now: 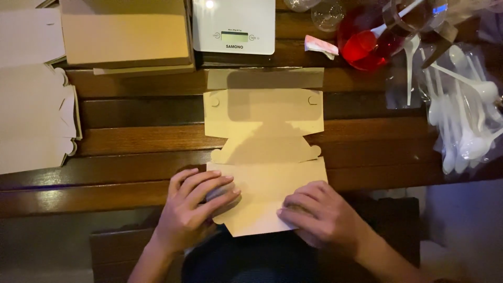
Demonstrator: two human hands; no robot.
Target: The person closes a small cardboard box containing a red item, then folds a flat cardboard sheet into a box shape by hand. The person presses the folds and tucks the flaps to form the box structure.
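While 2 hands press 1 flat cardboard box blank (264, 157), left hand (191, 209) & right hand (317, 215) fingers spread flat, 1 scale (233, 26) behind.

Dim light on dark wooden slatted table (131, 141)

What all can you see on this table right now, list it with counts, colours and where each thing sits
flat box blank: one, tan card, unfolded at table centre, near end under both hands
folded cardboard box: one, tan, far left
stack of flat blanks: count unclear, pale, left edge
kitchen scale: one, white, far centre
red container: one, red, far right, contents unclear
plastic spoons: many, white, in a clear bag at right
small wrapper: one, pink and white, beside the red container
wooden table: one, dark brown slats
left hand: one, fingers pressing the blank's near left corner
right hand: one, flat on the blank's near right corner
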